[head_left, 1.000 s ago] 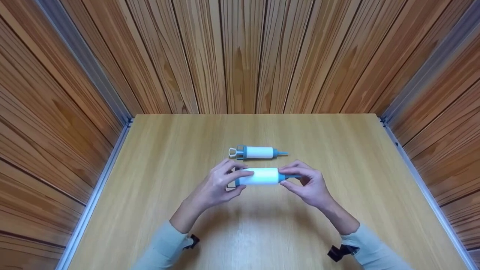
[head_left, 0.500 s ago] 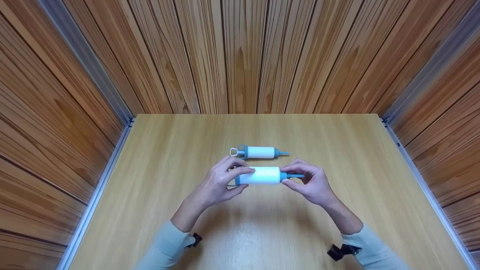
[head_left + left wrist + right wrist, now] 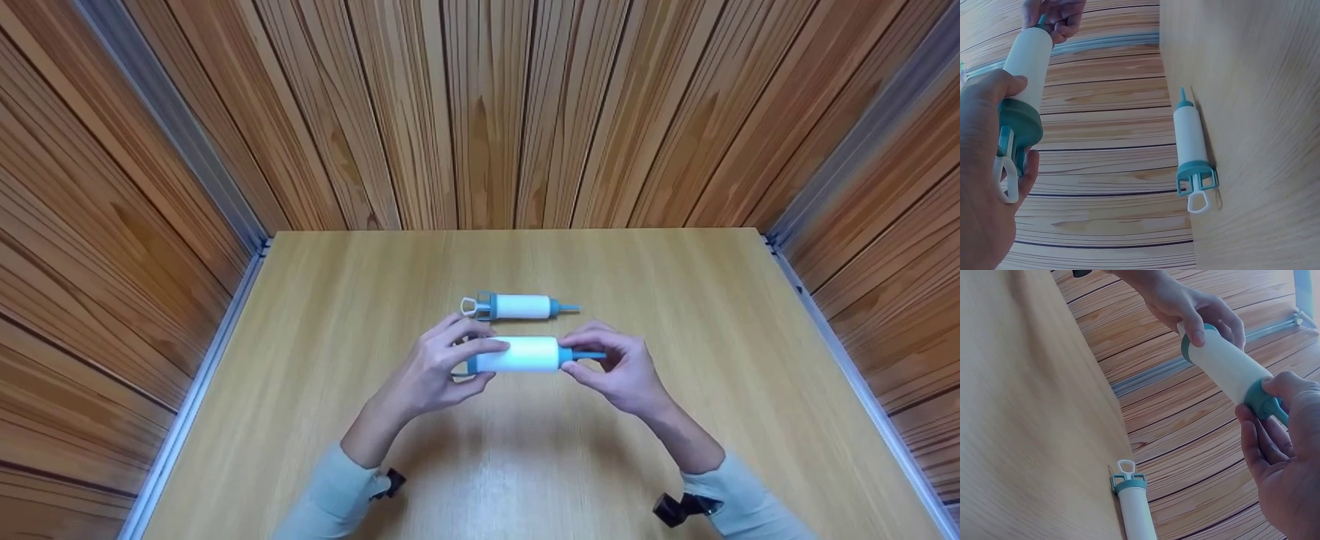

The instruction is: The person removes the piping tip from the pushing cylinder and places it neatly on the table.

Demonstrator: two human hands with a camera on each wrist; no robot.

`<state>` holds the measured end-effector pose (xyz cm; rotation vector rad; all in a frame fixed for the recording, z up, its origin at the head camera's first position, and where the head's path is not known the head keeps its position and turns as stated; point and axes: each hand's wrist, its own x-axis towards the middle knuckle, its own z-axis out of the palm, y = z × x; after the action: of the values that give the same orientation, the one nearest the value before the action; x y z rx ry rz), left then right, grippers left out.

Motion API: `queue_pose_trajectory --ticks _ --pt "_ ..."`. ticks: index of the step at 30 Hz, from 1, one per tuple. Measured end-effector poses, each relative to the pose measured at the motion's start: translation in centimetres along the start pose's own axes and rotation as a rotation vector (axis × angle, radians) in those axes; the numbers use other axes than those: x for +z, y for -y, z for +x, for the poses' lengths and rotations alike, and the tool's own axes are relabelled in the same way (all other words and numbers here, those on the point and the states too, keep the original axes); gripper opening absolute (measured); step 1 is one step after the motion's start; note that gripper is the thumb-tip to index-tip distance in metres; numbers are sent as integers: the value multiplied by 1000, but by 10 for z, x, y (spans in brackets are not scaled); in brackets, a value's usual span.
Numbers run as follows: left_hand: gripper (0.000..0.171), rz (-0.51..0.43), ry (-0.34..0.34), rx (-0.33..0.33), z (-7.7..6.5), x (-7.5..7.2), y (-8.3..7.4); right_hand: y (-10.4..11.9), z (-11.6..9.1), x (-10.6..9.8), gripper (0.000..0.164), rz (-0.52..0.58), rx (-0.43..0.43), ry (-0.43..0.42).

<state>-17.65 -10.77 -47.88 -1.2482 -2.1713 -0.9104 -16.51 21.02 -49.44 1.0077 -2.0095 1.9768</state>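
Note:
Both hands hold a balloon pump (image 3: 521,354) level over the table, its white barrel between teal end pieces. My left hand (image 3: 450,364) grips the handle end, the thumb lying on the barrel in the left wrist view; the white loop handle (image 3: 1006,180) shows beside the palm. At the other end, my right hand (image 3: 611,367) pinches the teal nozzle cap (image 3: 1261,398) between thumb and fingers, and the thin nozzle points right. A second balloon pump (image 3: 523,306) of the same kind lies on the table just beyond, its loop handle to the left and nozzle to the right.
The wooden table (image 3: 495,465) is walled by wood-plank panels (image 3: 480,112) at the back and both sides. Metal rails (image 3: 202,382) run along its side edges. A dark wrist camera (image 3: 671,510) sits at the right cuff, another at the left.

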Motion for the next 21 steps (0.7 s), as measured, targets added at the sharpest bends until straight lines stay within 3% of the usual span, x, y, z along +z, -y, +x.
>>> queue_pose_trajectory --ticks 21 --pt "40 -20 -11 3 -2 -2 -5 4 0 3 50 -31 -95 -12"
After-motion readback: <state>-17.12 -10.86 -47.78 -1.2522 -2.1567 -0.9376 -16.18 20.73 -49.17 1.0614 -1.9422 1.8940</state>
